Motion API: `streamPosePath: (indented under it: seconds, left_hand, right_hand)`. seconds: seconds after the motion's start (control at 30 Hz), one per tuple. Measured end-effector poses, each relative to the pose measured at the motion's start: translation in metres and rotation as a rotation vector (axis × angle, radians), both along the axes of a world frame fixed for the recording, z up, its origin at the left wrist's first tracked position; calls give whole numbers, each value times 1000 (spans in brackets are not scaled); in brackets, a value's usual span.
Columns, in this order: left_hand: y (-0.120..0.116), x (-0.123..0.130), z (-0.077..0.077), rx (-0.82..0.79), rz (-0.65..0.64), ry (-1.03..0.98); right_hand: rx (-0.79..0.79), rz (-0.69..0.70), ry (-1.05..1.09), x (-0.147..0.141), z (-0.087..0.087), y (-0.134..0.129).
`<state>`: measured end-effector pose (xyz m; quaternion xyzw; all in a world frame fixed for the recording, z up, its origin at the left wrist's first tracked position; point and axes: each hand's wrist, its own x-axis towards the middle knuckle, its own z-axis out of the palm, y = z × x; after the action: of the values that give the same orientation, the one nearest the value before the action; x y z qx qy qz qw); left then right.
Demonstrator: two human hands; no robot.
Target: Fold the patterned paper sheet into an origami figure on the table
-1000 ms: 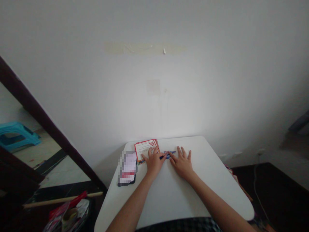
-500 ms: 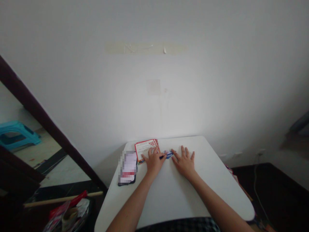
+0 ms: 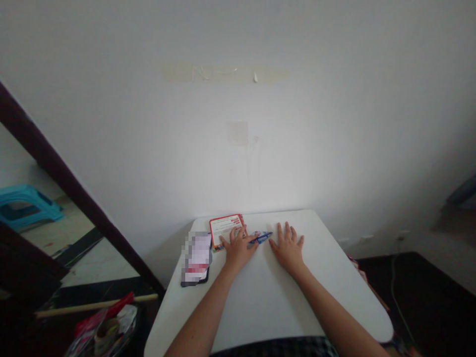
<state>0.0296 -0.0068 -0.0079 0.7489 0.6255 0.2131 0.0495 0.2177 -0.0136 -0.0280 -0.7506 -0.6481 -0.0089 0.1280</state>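
A small blue printed paper piece (image 3: 265,237) with a pointed right end lies on the white table between my hands. My left hand (image 3: 238,249) has its thumb and index finger closed on the left end of this paper, while its other fingers spread out over the red-bordered printed cards (image 3: 225,225). Part of the cards is hidden under those fingers. My right hand (image 3: 288,248) rests flat on the table just right of the paper's tip, fingers apart and holding nothing.
A phone (image 3: 196,258), blurred out on its screen, lies left of the cards. The white table (image 3: 260,307) stands against a wall (image 3: 297,124). On the floor at left are a framed mirror (image 3: 89,213) and a bag of odds and ends (image 3: 107,327).
My right hand has moved slightly right, and its thumb and index finger have come away from the blue paper. More of the paper shows. My left hand has shifted slightly right.
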Motion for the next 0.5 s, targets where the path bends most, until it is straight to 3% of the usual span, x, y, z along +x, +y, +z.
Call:
streamPosePath:
  seconds: [0.07, 0.17, 0.27, 0.5]
  left_hand:
    - [-1, 0, 2, -19, -14, 9]
    - [-1, 1, 5, -37, -14, 20]
    - [-2, 2, 6, -36, -26, 26]
    - [-3, 3, 8, -84, -61, 40]
  right_hand:
    - [69, 55, 31, 7, 4, 1]
    - [175, 314, 44, 16, 12, 1]
    - [212, 476, 71, 18, 18, 0]
    - [178, 545, 144, 9, 18, 1]
